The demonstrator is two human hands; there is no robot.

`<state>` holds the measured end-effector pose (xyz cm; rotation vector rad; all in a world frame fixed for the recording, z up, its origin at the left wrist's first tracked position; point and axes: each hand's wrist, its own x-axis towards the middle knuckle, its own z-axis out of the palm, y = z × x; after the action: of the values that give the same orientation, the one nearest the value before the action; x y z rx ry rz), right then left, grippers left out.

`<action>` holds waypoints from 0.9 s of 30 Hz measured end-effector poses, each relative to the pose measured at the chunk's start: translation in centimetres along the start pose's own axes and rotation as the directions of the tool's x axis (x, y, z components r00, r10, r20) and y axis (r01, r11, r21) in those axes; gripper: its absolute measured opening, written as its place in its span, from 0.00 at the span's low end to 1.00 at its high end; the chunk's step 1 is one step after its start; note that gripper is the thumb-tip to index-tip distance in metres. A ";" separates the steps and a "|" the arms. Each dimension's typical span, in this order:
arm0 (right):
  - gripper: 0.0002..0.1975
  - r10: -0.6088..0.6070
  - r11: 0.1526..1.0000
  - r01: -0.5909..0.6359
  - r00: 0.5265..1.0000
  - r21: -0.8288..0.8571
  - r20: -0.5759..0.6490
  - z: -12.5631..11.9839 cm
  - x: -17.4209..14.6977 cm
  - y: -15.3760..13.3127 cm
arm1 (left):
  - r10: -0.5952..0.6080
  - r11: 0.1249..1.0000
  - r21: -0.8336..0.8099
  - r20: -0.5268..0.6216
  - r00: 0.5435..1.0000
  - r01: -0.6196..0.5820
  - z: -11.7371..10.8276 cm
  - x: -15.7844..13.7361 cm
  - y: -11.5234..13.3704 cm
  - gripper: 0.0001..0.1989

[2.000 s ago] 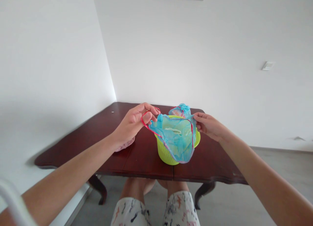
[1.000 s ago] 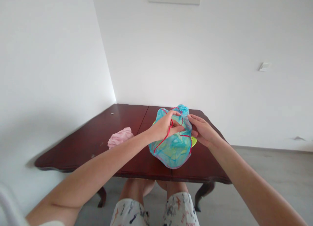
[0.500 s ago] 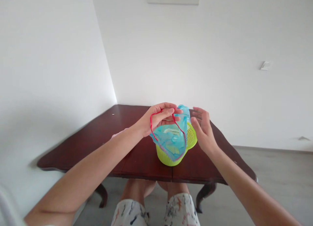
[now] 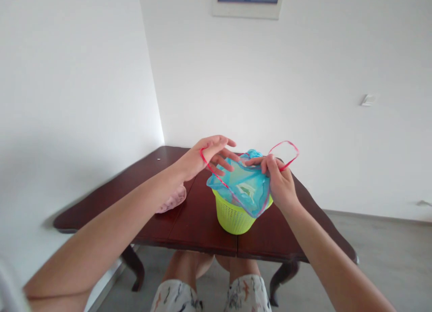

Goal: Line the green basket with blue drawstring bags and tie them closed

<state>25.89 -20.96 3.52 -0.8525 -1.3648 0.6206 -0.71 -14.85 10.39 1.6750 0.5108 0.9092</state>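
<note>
A translucent blue drawstring bag (image 4: 251, 183) lies over the mouth of a lime-green perforated basket (image 4: 232, 217) on the table. Something white and green shows through the film. One red drawstring loop passes round my left hand (image 4: 216, 154) at the base of the thumb; its fingers are spread above the bag's left side, open. On the right, my right hand (image 4: 278, 177) is closed, thumb against fingers, on the red drawstring (image 4: 293, 146), whose loop stands up above the knuckles. Its index finger points left along the bag's edge.
The dark wooden table (image 4: 118, 192) stands against white walls. A pink cloth-like item (image 4: 173, 199) lies partly hidden behind my left forearm. A framed picture (image 4: 248, 10) and a switch (image 4: 368, 100) are on the wall.
My right hand has gone from open beside the basket to gripping the drawstring. My left hand has shifted left and spread its fingers. The bag now spreads wider over the basket.
</note>
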 end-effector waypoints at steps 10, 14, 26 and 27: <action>0.36 0.056 0.985 -0.035 0.991 0.168 -0.122 0.0 -0.1 -1.8 | 0.002 0.941 0.335 0.116 0.993 -0.041 -8.7 -4.0 0.9 0.45; 0.38 0.117 0.969 -0.086 0.985 0.230 -0.128 1.1 0.3 -0.9 | 0.145 0.986 -0.086 -0.016 0.989 -0.146 -5.4 -3.7 0.2 0.41; 0.35 0.153 0.879 -0.099 0.985 0.466 -0.078 2.6 0.3 -1.2 | 0.208 0.836 -0.471 -0.203 0.957 -0.282 1.6 0.0 -1.9 0.19; 0.34 0.144 0.893 -0.106 0.988 0.437 -0.055 2.8 0.0 -1.4 | 0.215 0.852 -0.451 -0.161 0.963 -0.265 1.9 0.1 -2.2 0.21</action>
<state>23.04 -21.30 4.67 -0.5982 -1.0401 0.9373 1.05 -15.29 8.14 1.2634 0.1258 1.2025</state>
